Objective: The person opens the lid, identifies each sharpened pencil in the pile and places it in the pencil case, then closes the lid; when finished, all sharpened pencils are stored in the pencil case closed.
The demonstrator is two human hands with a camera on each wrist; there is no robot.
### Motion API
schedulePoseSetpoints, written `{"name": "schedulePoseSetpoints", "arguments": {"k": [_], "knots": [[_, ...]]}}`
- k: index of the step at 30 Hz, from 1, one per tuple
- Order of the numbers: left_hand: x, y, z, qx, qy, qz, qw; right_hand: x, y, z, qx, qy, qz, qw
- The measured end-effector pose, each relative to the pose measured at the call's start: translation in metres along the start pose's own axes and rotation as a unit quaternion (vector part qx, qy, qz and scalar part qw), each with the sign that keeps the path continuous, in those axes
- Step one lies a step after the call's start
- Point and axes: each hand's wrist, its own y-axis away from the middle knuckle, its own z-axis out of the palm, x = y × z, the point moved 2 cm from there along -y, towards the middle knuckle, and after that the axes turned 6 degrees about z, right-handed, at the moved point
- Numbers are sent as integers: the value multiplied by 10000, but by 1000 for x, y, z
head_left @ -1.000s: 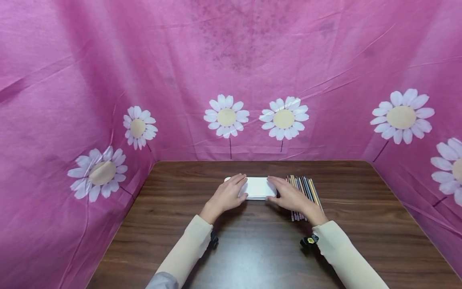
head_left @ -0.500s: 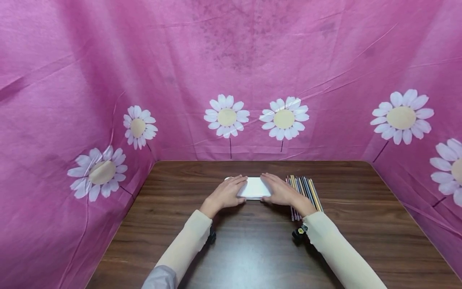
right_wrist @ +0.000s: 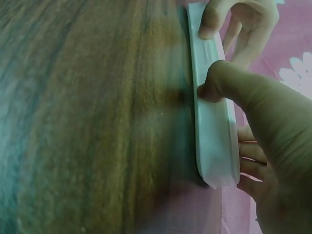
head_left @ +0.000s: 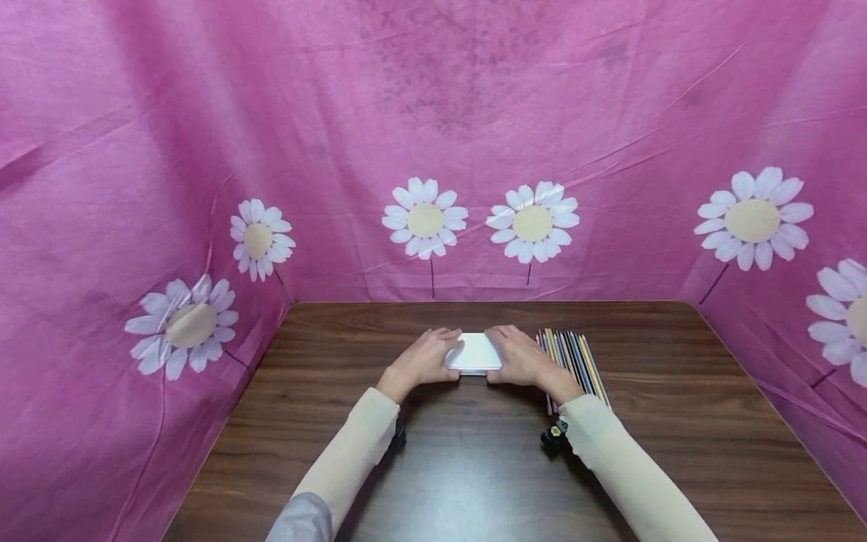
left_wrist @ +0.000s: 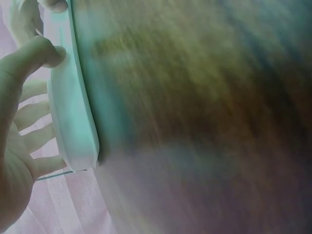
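Observation:
A long white case (head_left: 474,352) with rounded corners lies near the back of the table, and a groove shows in its front face in the wrist views. My left hand (head_left: 427,357) grips its left part, thumb on the front face and fingers behind. On the right part, my right hand (head_left: 520,357) holds it the same way. In the right wrist view, the right thumb (right_wrist: 219,85) presses the front of the case (right_wrist: 217,141), with the left thumb (right_wrist: 210,22) a little farther along. The case's ends are hidden by my hands in the head view.
Several pencils (head_left: 576,357) lie side by side just right of the case, partly under my right wrist. The brown wood-grain table (head_left: 467,467) ends at a pink curtain (head_left: 474,113) with daisies behind and on both sides.
My right hand has slid left along the case, closer to the left hand, and its thumb and fingers have closed on it. My left hand has barely shifted, its grip a little tighter.

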Motion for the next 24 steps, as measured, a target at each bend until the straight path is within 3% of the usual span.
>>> {"name": "schedulePoseSetpoints", "arguments": {"k": [6,11,16,24], "knots": [[-1,-4,0,133,82,146,9998,1,-1,1,90,-174,-17,9998],[-3,-5,-1,20,75,97,9999,3,-3,4,112,-260,-13,9996],[-2,-6,-7,28,-2,270,9996,2,-3,5,89,-348,-15,9994],[-3,-6,-11,15,571,229,9981,4,1,7,190,-315,-141,9992]]}}
